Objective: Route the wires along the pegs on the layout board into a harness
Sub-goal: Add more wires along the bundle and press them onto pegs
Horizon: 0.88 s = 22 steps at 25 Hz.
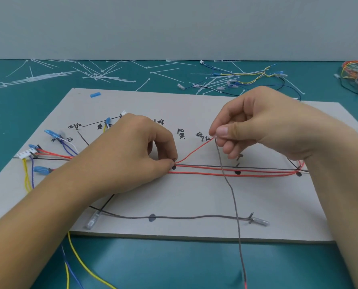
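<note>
Head view, mid-routing on the board [194, 197]: pinching the red wire [192, 152] against the centre peg [175, 159] with the left hand [132, 155], gripping its raised end plus a grey wire [230, 184] in the right hand [257, 126], right of that peg; next, likely seating that end gently.

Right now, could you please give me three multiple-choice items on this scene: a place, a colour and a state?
1. Where do the cable ties lie? A. on the table behind the layout board B. on the board C. in a box
2. What colour is the wire stretched from the left hand to the right hand? A. yellow B. red C. blue
3. What is the right hand doing? A. lying flat B. hanging idle C. pinching a wire end
Answers: 1 A, strewn on teal beyond the board; 2 B, red spans the hands; 3 C, thumb and fingers pinch it.
</note>
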Available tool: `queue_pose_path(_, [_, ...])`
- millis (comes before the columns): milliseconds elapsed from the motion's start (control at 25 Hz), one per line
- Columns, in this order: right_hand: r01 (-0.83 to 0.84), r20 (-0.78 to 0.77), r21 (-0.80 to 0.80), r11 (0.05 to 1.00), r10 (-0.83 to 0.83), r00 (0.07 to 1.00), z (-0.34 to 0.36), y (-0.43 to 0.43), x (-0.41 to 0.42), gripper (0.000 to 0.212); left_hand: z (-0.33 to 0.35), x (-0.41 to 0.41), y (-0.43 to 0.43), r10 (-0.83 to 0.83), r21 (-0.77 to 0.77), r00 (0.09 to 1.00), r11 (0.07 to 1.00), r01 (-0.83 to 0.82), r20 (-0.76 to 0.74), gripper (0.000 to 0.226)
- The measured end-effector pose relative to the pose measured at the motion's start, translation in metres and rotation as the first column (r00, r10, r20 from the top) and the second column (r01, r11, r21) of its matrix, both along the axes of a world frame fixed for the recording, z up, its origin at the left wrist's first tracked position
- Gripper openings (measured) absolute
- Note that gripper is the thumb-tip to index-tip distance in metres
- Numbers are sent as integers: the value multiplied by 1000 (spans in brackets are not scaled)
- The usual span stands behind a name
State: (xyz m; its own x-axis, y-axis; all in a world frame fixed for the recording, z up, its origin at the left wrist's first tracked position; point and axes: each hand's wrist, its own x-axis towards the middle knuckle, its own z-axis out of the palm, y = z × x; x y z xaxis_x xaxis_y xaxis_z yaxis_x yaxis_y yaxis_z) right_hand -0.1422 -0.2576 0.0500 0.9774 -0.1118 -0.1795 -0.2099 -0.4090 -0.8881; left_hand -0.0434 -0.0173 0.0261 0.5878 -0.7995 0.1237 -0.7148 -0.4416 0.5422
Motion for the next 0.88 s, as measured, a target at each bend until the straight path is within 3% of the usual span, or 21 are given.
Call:
queue_pose_path(80, [88,7,-136,987,-88,996,-9,6,5,15,0,-1,0,-4,7,1000,1000,4,-4,13])
queue_pose_path(240, [213,2,-227,950,-218,976,-22,15,17,24,0,-3,0,-9,-11,1000,1000,9,0,12])
queue_pose_path(360, [256,-25,-288,923,-274,961,-28,18,22,27,0,-5,-1,-29,-29,1000,999,29,-2,25])
queue_pose_path(640, [250,-16,-392,885,-278,961,-29,20,24,30,0,-6,-2,-108,-9,994,994,107,-28,50])
queue_pose_path(880, [235,-28,-481,844,-283,959,-27,22,27,31,-2,-4,-5,-164,-15,985,986,163,-53,40])
